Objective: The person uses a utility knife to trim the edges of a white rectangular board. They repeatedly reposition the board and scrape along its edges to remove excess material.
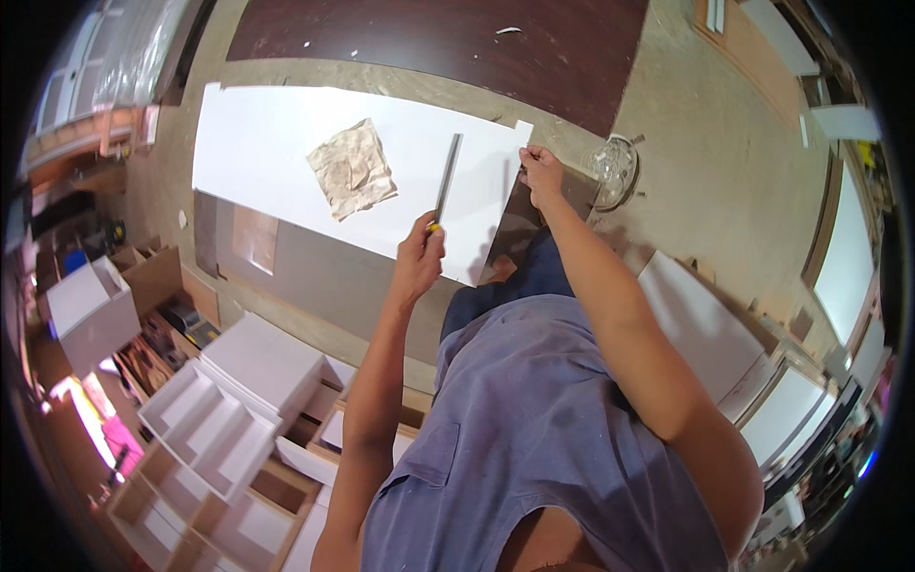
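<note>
A large white panel lies in front of me. My left hand is closed around the near end of a narrow grey metal straightedge, which points away across the panel. A small yellow part shows at its fingers; whether it belongs to the straightedge I cannot tell. At the panel's right edge, near a small projecting corner, my right hand has its fingers pinched together. What they grip is too small to make out. Left of the straightedge rests a crumpled beige cloth or paper on the panel.
Beyond the panel lies a dark brown board. A round, clear object sits on the floor right of my right hand. White drawer boxes crowd the lower left. More white panels lean at the right, and a grey board extends below the panel.
</note>
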Available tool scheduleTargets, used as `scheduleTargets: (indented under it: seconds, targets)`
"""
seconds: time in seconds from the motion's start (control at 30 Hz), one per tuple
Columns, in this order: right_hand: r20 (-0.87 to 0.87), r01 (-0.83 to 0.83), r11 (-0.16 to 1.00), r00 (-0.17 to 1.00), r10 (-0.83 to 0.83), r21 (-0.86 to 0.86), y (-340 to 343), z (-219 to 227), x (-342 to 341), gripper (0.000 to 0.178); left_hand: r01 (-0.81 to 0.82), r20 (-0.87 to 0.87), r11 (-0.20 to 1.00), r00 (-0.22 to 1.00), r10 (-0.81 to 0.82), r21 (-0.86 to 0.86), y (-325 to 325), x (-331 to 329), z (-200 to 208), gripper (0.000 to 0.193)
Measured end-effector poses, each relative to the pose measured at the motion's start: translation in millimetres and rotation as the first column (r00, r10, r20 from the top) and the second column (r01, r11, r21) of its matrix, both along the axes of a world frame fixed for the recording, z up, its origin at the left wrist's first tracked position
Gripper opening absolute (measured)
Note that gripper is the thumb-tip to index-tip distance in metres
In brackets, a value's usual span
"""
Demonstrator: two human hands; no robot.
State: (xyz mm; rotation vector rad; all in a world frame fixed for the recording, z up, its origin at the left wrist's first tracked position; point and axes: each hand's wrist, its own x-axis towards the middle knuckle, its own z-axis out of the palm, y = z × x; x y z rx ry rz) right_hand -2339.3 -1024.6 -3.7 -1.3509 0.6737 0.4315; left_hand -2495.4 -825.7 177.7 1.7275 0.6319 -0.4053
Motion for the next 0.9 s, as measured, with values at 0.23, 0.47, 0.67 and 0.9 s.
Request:
scheduleTargets:
  seconds: [0.23,0.47,0.67,0.9]
  targets:
    - [-0.219,0.106,0.959,0.974,-0.047,0.265,-15,10,2,0.015,0.59,-0.026,0.675,0.761,-0.649,0.443,-54,108,-33,0.033]
    - [-0.336,0.195,0.888,0.941,-0.049,0.417,-30,13,15,0.04,0.667,-0.233,0.454,0.68,-0.695,0.591,-79,152,-59,0.034]
    - [-0.144,0.097,0.965,0.988,-0.063,0.242,-29,10,31,0.035,0.681,-0.32,0.386,0.672,-0.668,0.623,-89,156,-58,0.034]
    - [0.089,0.034,0.999,0.995,-0.034,0.0,-32,-21,57,0.035,0.697,-0.368,0.406,0.681,-0.633,0.591,-105,160,-51,0.034]
